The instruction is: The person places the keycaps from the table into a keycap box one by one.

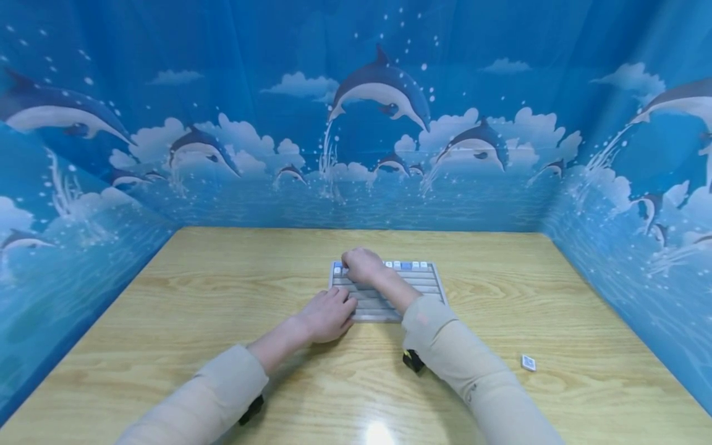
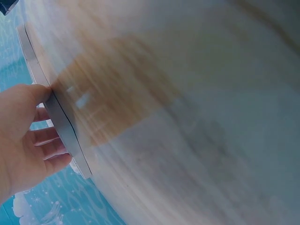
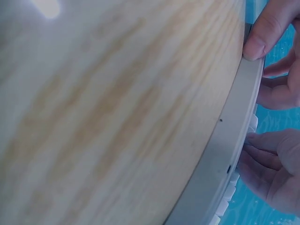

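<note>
A grey slatted board (image 1: pixel 384 296) with a raised rim lies on the table, with small white and blue key-like blocks (image 1: pixel 406 266) along its far edge. My left hand (image 1: pixel 328 314) grips its near left corner. In the left wrist view the thumb (image 2: pixel 41 93) presses the front edge, with the other fingers round the side. My right hand (image 1: pixel 364 266) reaches across to the far left part of the board, fingertips bunched and pointing down by the blocks. In the right wrist view, these fingertips (image 3: pixel 251 140) meet behind the rim; whether a block sits between them is hidden.
On the wooden table (image 1: pixel 233 266), a small white-and-grey square piece (image 1: pixel 528 363) lies to the right, beyond my right forearm. A blue curtain (image 1: pixel 356 198) printed with dolphins stands along the table's back and both sides.
</note>
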### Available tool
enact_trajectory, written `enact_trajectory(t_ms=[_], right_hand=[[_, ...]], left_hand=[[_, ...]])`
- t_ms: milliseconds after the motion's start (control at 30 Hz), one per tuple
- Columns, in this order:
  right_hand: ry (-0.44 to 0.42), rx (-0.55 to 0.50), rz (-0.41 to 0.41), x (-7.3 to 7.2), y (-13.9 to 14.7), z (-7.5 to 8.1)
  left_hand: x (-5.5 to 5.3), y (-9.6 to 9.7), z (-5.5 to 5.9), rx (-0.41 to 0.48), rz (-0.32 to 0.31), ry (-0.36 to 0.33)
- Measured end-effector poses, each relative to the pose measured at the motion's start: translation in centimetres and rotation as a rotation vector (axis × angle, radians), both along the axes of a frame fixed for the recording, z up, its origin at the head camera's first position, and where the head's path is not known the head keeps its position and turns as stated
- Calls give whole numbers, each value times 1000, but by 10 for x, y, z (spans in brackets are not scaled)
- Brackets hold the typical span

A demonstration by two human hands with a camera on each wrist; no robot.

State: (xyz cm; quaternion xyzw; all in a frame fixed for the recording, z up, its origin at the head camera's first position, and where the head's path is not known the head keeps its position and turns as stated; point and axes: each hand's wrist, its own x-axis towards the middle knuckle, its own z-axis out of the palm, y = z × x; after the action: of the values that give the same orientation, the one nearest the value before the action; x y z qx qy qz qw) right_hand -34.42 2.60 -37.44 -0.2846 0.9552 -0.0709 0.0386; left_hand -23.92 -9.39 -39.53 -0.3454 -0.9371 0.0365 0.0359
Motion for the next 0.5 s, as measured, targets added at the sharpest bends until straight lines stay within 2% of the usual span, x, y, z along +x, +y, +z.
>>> enact_trajectory(t_ms=[500], right_hand=[[32,37,28,5,6,5]], left_hand=[[0,0,0,6,8,-16]])
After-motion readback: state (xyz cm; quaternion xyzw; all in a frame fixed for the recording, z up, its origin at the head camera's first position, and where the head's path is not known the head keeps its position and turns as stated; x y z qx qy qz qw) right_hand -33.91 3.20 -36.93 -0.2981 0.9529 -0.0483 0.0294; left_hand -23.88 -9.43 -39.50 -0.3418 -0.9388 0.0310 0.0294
